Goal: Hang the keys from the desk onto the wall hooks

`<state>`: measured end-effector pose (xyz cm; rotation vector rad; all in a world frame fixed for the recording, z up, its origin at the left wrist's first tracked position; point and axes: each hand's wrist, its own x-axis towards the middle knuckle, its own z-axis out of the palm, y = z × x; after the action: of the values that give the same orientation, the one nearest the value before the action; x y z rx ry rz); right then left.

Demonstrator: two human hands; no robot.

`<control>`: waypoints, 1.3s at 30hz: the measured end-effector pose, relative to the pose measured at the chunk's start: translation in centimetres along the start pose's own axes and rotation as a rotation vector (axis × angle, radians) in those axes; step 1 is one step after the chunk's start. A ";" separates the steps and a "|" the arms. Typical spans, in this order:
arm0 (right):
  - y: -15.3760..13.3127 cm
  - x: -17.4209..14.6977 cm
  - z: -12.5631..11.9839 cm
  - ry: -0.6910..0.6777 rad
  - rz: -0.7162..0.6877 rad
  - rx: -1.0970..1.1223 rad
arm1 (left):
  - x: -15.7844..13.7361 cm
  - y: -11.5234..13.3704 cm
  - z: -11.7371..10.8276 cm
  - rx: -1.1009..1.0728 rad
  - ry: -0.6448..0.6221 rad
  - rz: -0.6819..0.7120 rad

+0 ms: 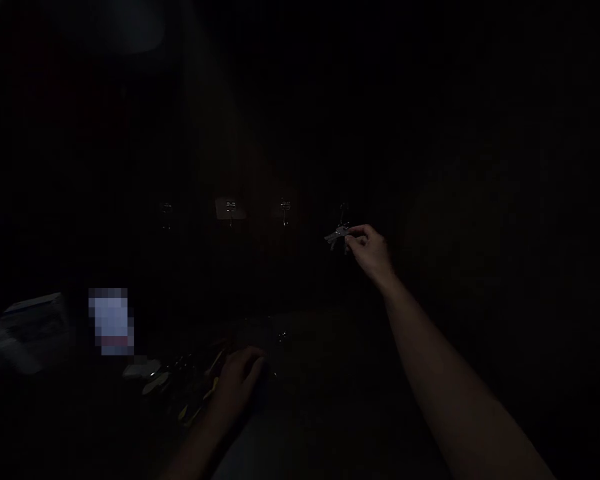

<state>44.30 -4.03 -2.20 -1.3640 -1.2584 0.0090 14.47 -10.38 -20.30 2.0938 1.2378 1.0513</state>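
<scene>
My right hand (371,252) reaches up to the dark wall, thumb and index finger pinching a bunch of keys (338,233). The keys fan out to the left of the fingertips, just below a small metal hook (344,212). In the dim light I cannot make out whether the bunch touches the hook. Lower down, my left hand (241,368) rests on the dark surface with its thumb apart from the fingers and nothing visible in it. Beside it lies a heap of small items, some with yellow parts (183,413).
More metal hooks line the wall to the left: one hook (285,210), another on a pale backing (222,209), and a faint one (167,209). A bright blurred-out panel (113,323) glows at lower left, near pale flat pieces (143,368) and a clear box-like package (35,327).
</scene>
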 end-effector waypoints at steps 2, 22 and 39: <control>0.6 -1.2 0.2 0.014 -0.036 -0.002 | 0.0 0.2 -0.1 -0.003 -0.001 0.003; 7.7 -16.7 6.1 -0.492 -0.078 0.021 | -1.0 0.8 -0.4 0.232 -0.007 0.131; 3.8 -15.5 12.5 -0.797 -0.157 -0.361 | -0.3 -3.0 -4.3 0.395 0.417 -0.006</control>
<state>32.14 -4.11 -18.41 -1.6319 -2.1091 0.2479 9.34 -9.18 -20.03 2.2168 1.7739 1.3820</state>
